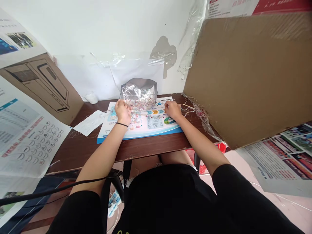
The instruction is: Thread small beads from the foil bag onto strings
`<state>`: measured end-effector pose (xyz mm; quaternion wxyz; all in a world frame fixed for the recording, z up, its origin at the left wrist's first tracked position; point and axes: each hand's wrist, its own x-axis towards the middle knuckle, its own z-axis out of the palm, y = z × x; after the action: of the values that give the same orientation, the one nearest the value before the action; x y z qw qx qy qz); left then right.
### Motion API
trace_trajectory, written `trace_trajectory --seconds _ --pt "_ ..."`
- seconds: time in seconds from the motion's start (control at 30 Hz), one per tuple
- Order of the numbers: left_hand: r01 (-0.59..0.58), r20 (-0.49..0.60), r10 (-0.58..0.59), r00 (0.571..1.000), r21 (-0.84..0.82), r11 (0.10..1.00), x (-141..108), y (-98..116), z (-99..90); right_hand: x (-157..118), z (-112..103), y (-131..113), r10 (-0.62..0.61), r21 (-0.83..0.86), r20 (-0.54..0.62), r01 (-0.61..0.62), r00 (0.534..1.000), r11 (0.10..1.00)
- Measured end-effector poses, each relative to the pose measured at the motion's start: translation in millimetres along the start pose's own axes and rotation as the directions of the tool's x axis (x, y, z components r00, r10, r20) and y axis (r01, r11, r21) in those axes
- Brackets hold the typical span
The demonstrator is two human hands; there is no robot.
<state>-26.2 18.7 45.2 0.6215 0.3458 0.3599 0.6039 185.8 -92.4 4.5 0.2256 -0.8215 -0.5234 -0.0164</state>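
Peeling white wall (104, 35) behind, patched w/ plastic film, big cardboard panel (248, 78) jutting in from R & hiding table's far R corner; printed sheets on both sides cut off by frame. Dark wood table (97, 152) under a printed blue-edged mat (151, 131). Silver foil bag (138, 87), roughly upright at mat's far edge, see-through lower front showing tiny multicolour beads (138, 104), single beads too small to make out. L hand (123, 112), black band on wrist, right at bag's lower L corner, fingers (120, 104) bunched together & touching bag, no way to tell whether gripping or just resting, tips partly hidden behind knuckles. R hand (172, 110) low over mat, just R of bag & apart from it, fingertips (166, 105) drawn together in a small pinch, anything between them too small to see. Pale tangled threads (188, 109) on table just beside R hand, some running toward cardboard panel's edge. Loose white paper (89, 123) on table L of mat, near L hand but not touching. Dark wood showing btwn mat's near side & table's front edge, also btwn R hand & panel; wall close behind bag, so little room past it.
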Motion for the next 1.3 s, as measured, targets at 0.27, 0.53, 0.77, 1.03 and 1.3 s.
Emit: trace_trajectory --seconds 0.27,0.53,0.77,1.03,1.3 --pt "-0.156 -0.089 0.160 0.983 0.047 0.987 12.9 9.6 -4.1 -2.7 3.2 -0.9 -0.022 -0.056 0.018 0.023 1.000 0.998" --pt "-0.561 0.611 0.219 0.761 0.450 0.695 -38.4 -21.0 2.7 -13.2 -2.1 -20.5 -0.156 0.310 -0.130 0.189 0.979 0.932" --pt "-0.688 0.706 0.103 0.701 0.630 0.361 -38.5 -37.6 -0.3 -25.1 5.7 -36.2 -0.410 0.690 -0.038 0.321 0.911 0.649" --pt "-0.642 0.648 0.197 0.736 0.574 0.508 -12.7 -27.6 -1.8 -23.3 11.2 -34.8 -0.263 0.476 -0.044 0.252 0.964 0.843" --pt "-0.521 0.485 0.212 0.848 0.694 0.497 26.9 -31.1 -19.7 -22.9 12.3 -32.0 -0.224 0.408 -0.004 0.206 0.975 0.890"
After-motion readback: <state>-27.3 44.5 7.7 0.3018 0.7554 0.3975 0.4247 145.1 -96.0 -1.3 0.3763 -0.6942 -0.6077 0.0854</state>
